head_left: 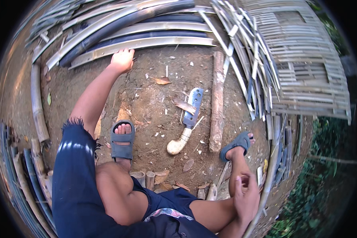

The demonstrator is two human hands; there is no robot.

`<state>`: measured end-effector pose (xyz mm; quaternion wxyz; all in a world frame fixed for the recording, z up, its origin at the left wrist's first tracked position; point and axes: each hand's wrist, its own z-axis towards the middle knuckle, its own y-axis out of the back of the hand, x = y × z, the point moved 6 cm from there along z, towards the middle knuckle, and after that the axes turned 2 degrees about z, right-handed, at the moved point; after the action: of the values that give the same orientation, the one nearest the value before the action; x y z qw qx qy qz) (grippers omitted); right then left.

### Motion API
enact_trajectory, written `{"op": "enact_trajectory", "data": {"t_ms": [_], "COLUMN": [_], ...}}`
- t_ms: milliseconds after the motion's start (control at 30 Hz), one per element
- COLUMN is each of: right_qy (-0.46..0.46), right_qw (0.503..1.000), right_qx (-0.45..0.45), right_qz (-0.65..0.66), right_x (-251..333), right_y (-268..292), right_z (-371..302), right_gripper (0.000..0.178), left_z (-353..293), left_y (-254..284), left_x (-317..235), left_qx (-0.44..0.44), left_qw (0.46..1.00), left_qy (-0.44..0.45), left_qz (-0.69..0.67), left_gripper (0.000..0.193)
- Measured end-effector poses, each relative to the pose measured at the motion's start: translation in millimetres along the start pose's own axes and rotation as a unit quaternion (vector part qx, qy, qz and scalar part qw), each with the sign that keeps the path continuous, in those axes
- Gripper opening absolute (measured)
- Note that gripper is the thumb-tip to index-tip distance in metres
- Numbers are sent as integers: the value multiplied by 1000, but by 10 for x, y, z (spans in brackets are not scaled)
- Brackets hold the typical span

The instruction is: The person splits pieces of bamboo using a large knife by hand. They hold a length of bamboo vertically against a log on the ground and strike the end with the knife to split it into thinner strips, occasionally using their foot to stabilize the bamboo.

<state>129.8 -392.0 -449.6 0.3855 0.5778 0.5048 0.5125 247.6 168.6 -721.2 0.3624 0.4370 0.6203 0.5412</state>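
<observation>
My left hand reaches far forward to the nearest split bamboo length. Its fingers are curled at the lower edge of that piece, and the fingertips are hidden. By my right knee, my right hand hangs loosely bent with a gap between thumb and fingers, and nothing shows in it. Between my sandalled feet lies a machete, its broad blade pierced with holes and its pale handle toward me. A brown curled scrap lies across the blade.
Right of the machete a thick wooden stick lies lengthwise. Thin bamboo strips are heaped beyond it, beside a slatted bamboo panel. Bamboo poles lie at the left. Dry leaves and chips dot the soil.
</observation>
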Motion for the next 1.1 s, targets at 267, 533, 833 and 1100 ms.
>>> {"op": "enact_trajectory", "data": {"t_ms": [267,533,833,1100], "right_qy": [97,-27,64,118], "right_qw": [945,934,969,974], "right_qx": [295,351,230,188], "right_qz": [99,55,60,47], "right_x": [755,858,930,816], "right_y": [-783,-820,-817,-833], "right_z": [384,661,467,195], "right_gripper": [38,40,34,31], "left_z": [115,285,52,-961], "left_y": [-782,-927,-572,281], "left_x": [804,1249,1225,979], "left_qx": [22,-75,-40,15], "left_qw": [995,990,977,933], "left_qy": [91,115,3,40], "left_qz": [19,30,-210,-358], "left_gripper": [63,34,18,27]}}
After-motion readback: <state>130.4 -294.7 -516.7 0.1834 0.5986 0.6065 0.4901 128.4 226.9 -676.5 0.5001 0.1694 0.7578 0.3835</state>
